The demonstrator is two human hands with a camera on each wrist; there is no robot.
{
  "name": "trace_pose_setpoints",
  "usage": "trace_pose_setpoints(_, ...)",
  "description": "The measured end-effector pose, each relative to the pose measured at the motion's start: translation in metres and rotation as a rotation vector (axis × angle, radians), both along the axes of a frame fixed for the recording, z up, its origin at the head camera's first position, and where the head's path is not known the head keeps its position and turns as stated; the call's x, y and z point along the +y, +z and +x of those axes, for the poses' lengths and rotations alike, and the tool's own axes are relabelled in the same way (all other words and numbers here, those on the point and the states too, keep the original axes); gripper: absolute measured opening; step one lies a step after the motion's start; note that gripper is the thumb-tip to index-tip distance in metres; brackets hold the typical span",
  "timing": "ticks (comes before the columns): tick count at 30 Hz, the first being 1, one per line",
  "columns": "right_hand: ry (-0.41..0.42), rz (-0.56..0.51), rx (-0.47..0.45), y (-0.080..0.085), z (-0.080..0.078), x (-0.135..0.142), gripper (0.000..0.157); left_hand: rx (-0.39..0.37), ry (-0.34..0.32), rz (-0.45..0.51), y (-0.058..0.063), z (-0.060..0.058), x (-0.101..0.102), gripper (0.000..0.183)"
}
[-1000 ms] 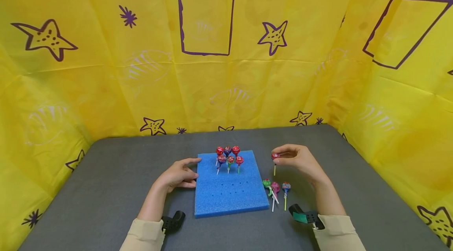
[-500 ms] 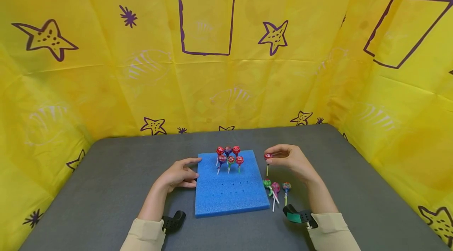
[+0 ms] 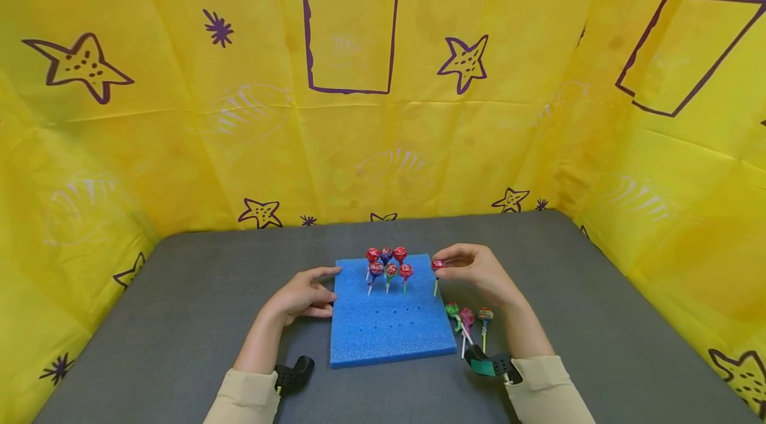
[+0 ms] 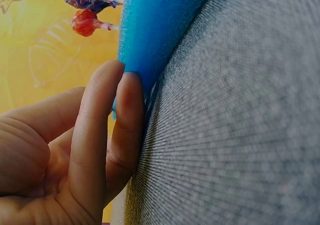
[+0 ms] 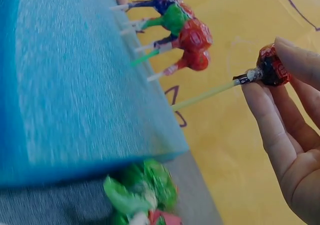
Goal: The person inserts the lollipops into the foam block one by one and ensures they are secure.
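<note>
My right hand [image 3: 475,271] pinches a red and dark wrapped lollipop [image 5: 273,66] by its head, the yellow stick pointing down near the right edge of the blue foam board [image 3: 389,337]. Several lollipops [image 3: 391,270] stand upright in two rows in the far half of the board, heads red, blue and green. Small holes [image 3: 391,325] in rows mark the near half. My left hand [image 3: 305,296] rests at the board's left edge, fingers extended; in the left wrist view its fingertips [image 4: 131,92] touch the foam's side.
Three loose lollipops, among them a green one [image 3: 452,310], a pink one [image 3: 467,316] and a blue-orange one [image 3: 485,315], lie on the grey table [image 3: 197,318] right of the board. Yellow cloth [image 3: 353,145] walls in the back and sides.
My right hand has moved left with the lollipop, from beside the board to its right edge. The left hand and the board have stayed in place.
</note>
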State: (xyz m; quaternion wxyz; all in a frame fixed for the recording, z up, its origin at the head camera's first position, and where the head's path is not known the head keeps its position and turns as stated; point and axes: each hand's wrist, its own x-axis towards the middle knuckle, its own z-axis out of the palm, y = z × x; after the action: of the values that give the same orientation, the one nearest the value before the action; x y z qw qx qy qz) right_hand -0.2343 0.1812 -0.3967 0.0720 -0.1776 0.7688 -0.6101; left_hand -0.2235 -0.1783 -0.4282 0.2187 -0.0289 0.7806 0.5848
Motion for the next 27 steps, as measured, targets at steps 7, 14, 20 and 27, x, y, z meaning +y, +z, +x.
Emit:
trace_pose_setpoints(7,0.018,-0.014,-0.005,0.003,0.001,-0.015,0.035,0.004,-0.004,0.002,0.000,0.000,0.000,0.061)
trace_pose_setpoints(14,0.026,-0.007,-0.023,0.004,0.002,-0.024,0.035,0.000,-0.009,0.004,0.001,0.000,0.001,0.061)
trace_pose_setpoints(20,0.039,-0.025,-0.050,0.003,0.004,-0.030,0.036,0.003,-0.017,0.005,0.001,0.000,0.000,0.061)
trace_pose_setpoints(27,0.055,-0.033,-0.049,0.002,0.006,-0.042,0.034,0.000,-0.010,0.014,0.001,0.001,0.000,0.061)
